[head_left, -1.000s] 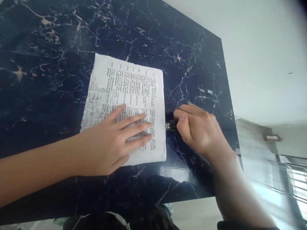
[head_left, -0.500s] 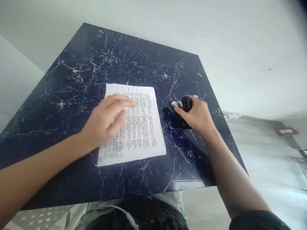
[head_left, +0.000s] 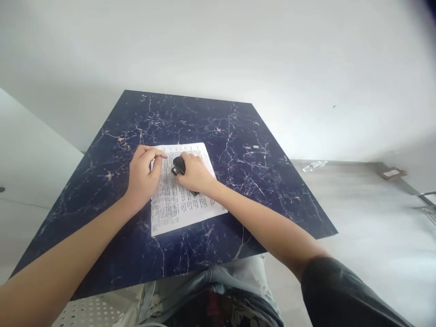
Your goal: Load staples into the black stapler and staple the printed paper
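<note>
A white printed paper [head_left: 190, 211] lies on the dark blue marbled table. My left hand [head_left: 145, 175] rests over its upper left edge, fingers bent and thumb close to the index finger, seeming to grip the paper there; the exact contact is hidden. My right hand [head_left: 194, 175] is wrapped round a black stapler [head_left: 179, 165] above the middle of the sheet. The stapler's front end points left toward my left hand, and most of its body is hidden under my fingers. Whether its jaw touches the paper I cannot tell.
The marbled table [head_left: 204, 120] stands against a pale wall [head_left: 218, 50]. A small pale piece [head_left: 256, 146] lies on its right part. On the floor at right are a clear plastic item [head_left: 314, 166] and a brown box [head_left: 393, 173]. My legs [head_left: 235, 272] are below the front edge.
My right hand has carried the stapler leftward from the bare table to over the paper. My left hand has settled at the paper's upper left edge. The view has tilted upward.
</note>
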{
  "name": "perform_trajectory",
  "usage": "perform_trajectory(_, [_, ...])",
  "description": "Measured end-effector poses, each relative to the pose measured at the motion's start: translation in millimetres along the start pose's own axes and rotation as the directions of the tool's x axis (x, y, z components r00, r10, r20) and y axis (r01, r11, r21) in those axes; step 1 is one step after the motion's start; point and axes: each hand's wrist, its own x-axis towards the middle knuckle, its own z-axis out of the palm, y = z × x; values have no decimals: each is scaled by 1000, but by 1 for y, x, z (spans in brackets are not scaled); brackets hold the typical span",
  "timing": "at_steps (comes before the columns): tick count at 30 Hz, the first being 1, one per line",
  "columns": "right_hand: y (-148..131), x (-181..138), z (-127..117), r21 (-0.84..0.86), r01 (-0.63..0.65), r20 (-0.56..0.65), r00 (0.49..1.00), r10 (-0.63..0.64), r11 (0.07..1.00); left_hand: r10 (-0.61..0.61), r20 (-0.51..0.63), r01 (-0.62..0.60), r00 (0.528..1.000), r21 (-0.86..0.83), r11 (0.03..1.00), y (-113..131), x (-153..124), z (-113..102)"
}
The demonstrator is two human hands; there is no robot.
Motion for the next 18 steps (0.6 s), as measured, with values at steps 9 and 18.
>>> perform_trajectory(9, [87, -88, -76, 39, -209, -13, 978, 209, 977, -66, 60, 65, 996, 17, 998, -10, 0, 2])
perform_trajectory(18, [175, -150, -137, 303, -310, -113, 927, 357, 901, -110, 74, 110, 991, 8, 994, -14, 7, 8])
